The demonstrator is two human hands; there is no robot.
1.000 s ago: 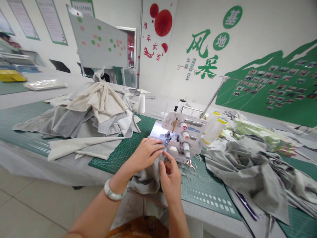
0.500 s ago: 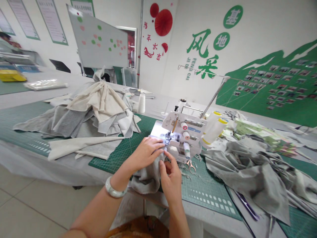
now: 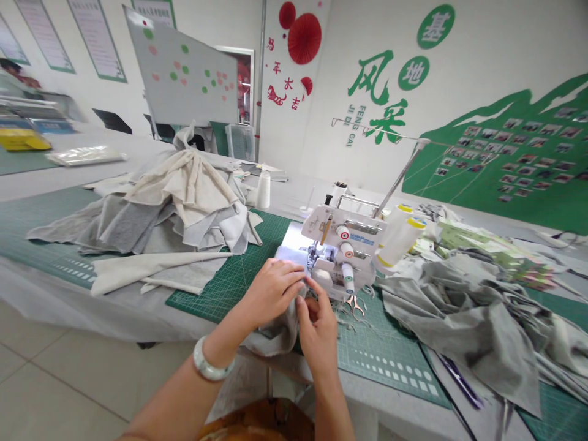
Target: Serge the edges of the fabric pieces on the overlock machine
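A white overlock sewing machine [image 3: 342,245] stands on a green cutting mat, its lamp lighting the needle area. A piece of grey fabric [image 3: 281,334] runs up to the presser foot, its lower part bunched at the table edge. My left hand [image 3: 275,291], with a pale bangle on the wrist, lies over the cloth just before the foot, fingers stretched out. Close beside it, my right hand [image 3: 318,324] pinches the fabric's edge between thumb and forefinger, the other fingers curled. The hands cover most of the cloth near the needle.
Left is a heap of grey and cream cloth pieces [image 3: 184,196]. A thread cone [image 3: 263,190] stands behind it. Small scissors [image 3: 354,306] and thread scraps lie by the machine. Crumpled grey cloth [image 3: 463,312] and purple-handled tool [image 3: 462,383] lie right. Far left, a person [image 3: 16,79] is visible.
My left hand has drawn back slightly from the presser foot toward my right hand. Less of the fabric shows below it. The right hand keeps its pinch almost in place.
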